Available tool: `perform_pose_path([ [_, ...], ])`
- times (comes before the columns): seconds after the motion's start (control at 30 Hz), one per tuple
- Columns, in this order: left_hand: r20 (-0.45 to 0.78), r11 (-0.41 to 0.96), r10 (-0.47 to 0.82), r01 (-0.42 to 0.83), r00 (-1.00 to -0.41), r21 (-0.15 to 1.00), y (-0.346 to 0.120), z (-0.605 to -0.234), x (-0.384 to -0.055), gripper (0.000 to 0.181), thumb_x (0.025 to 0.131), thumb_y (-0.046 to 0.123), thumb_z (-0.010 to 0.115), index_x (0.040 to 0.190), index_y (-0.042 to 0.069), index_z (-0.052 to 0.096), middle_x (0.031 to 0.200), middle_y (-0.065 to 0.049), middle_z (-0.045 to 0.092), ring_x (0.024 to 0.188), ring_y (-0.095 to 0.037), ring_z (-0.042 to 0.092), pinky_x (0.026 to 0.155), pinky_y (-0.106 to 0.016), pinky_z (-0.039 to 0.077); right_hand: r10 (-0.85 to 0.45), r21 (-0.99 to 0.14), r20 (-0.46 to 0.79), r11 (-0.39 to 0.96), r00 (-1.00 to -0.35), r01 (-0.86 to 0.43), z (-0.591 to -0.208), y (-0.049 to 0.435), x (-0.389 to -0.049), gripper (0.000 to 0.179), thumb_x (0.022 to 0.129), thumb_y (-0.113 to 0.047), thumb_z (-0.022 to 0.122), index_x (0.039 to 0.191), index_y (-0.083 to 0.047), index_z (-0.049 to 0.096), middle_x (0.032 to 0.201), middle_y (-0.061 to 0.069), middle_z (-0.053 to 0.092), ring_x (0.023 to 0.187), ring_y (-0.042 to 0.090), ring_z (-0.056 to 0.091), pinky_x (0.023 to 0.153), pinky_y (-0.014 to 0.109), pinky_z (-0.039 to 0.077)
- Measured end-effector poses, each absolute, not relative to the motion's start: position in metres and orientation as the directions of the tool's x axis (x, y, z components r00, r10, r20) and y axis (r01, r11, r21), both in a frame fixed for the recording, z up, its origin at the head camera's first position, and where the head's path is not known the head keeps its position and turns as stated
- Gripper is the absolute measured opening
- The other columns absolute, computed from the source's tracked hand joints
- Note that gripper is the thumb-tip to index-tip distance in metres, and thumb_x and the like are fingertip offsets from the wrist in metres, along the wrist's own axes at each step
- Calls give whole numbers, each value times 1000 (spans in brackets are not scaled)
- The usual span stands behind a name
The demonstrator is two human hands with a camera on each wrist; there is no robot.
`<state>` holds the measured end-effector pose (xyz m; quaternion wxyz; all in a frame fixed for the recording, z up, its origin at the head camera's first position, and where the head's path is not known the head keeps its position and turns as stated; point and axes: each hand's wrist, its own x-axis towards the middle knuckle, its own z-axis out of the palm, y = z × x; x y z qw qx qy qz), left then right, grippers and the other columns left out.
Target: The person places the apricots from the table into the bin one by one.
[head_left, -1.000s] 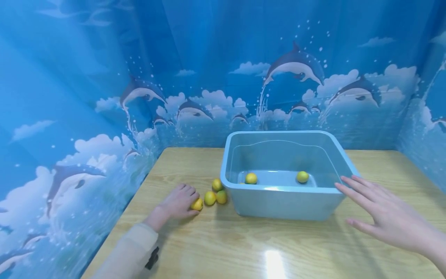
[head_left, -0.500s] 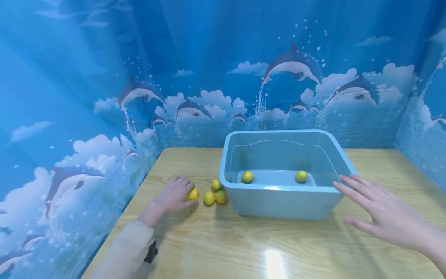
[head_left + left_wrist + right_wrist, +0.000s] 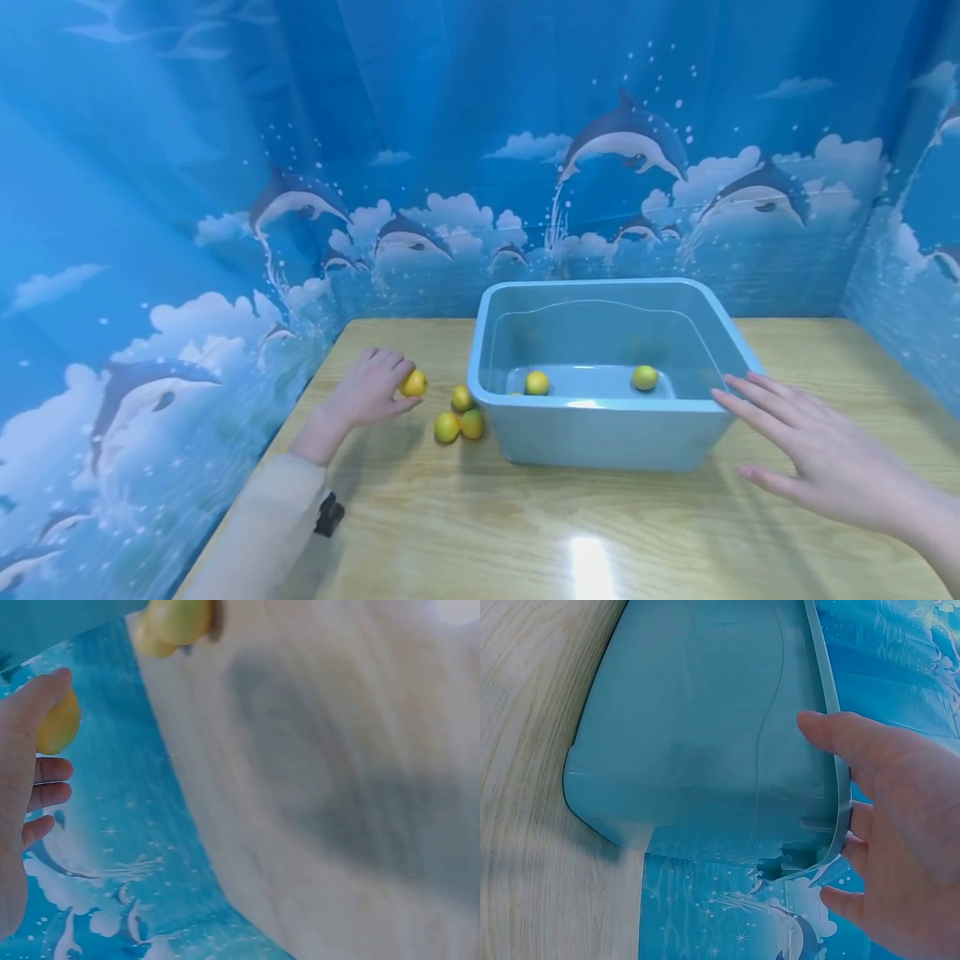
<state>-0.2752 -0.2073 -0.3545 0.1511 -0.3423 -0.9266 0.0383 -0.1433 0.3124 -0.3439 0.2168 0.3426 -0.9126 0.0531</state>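
Note:
My left hand (image 3: 369, 388) grips a small yellow citrus fruit (image 3: 414, 383) between thumb and fingers, raised over the left part of the table. In the left wrist view that citrus fruit (image 3: 60, 726) shows past the thumb. Three yellow-green citrus fruits (image 3: 447, 427) lie clustered on the table, right of this hand and beside a light blue plastic bin (image 3: 600, 433). Inside the bin are a yellow fruit (image 3: 537, 383) at left and a greener one (image 3: 644, 377) at right. My right hand (image 3: 825, 454) has its fingers extended, fingertips at the bin's front right rim (image 3: 841, 787).
The wooden table (image 3: 525, 533) carries the bin near its back edge. A blue curtain (image 3: 450, 125) printed with dolphins and clouds hangs behind and along the sides. A sliver of another fruit peeks over the bin's front rim. A small black object (image 3: 328, 514) sits at the left sleeve.
My left hand has lifted the citrus fruit off the table and carried it up, away from the cluster. The right hand keeps its place at the bin's rim.

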Motion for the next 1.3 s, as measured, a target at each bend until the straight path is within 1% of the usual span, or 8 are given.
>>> perform_pose_path([
  [0.13, 272, 765, 643, 619, -716, -178, -202, -341, -281, 37, 79, 40, 70, 97, 8, 62, 88, -4, 58, 89, -24, 54, 84, -45, 40, -609, 53, 436, 753, -663, -656, -343, 313, -144, 80, 79, -45, 68, 145, -16, 32, 147, 7, 32, 140, 17, 11, 110, 24, -3],
  [0.27, 255, 769, 639, 613, -726, -182, -196, -328, -283, 38, 81, 41, 68, 99, 8, 62, 89, -4, 59, 88, -24, 55, 85, -45, 41, -590, 45, 438, 768, -678, -639, -343, 312, -144, 82, 76, -44, 71, 143, -17, 35, 146, 5, 34, 139, 13, 11, 109, 21, -1],
  [0.37, 241, 768, 640, 609, -729, -197, -192, -320, -285, 40, 82, 42, 66, 101, 8, 62, 92, -5, 60, 89, -25, 55, 85, -45, 41, -587, 45, 431, 772, -685, -634, -343, 312, -143, 81, 76, -45, 71, 143, -17, 35, 146, 5, 34, 139, 12, 10, 109, 21, -1],
  [0.53, 241, 764, 644, 598, -726, -241, -185, -309, -290, 41, 83, 44, 65, 101, 8, 62, 91, -6, 60, 87, -25, 54, 80, -43, 41, -602, 54, 419, 764, -680, -643, -343, 312, -143, 81, 78, -45, 70, 145, -18, 32, 147, 6, 32, 140, 16, 11, 109, 23, -3],
  [0.77, 288, 736, 677, 622, -677, -267, -172, -291, -297, 40, 82, 44, 66, 100, 8, 63, 86, -4, 58, 81, -23, 52, 78, -41, 42, -586, 38, 425, 773, -690, -633, -343, 311, -143, 83, 75, -41, 73, 144, -18, 33, 146, 5, 33, 139, 14, 11, 108, 20, -2],
  [0.93, 312, 712, 702, 646, -641, -276, -163, -281, -302, 41, 82, 43, 66, 101, 7, 63, 87, -5, 59, 82, -23, 53, 79, -42, 42, -586, 38, 421, 774, -692, -632, -343, 311, -142, 81, 78, -45, 69, 145, -20, 31, 147, 5, 32, 139, 16, 12, 109, 22, -2],
  [1.0, 315, 714, 699, 647, -642, -267, -160, -278, -304, 41, 83, 43, 65, 102, 7, 63, 88, -5, 59, 84, -23, 53, 79, -41, 42, -594, 44, 418, 769, -687, -638, -343, 311, -142, 80, 80, -46, 67, 145, -19, 31, 147, 6, 31, 139, 18, 13, 109, 23, -3],
  [1.3, 308, 731, 682, 633, -664, -255, -147, -264, -313, 41, 83, 42, 66, 103, 7, 62, 91, -6, 60, 85, -23, 53, 79, -40, 41, -600, 57, 431, 763, -674, -643, -344, 312, -143, 77, 82, -49, 64, 145, -18, 32, 148, 5, 30, 139, 16, 11, 109, 22, -2],
])
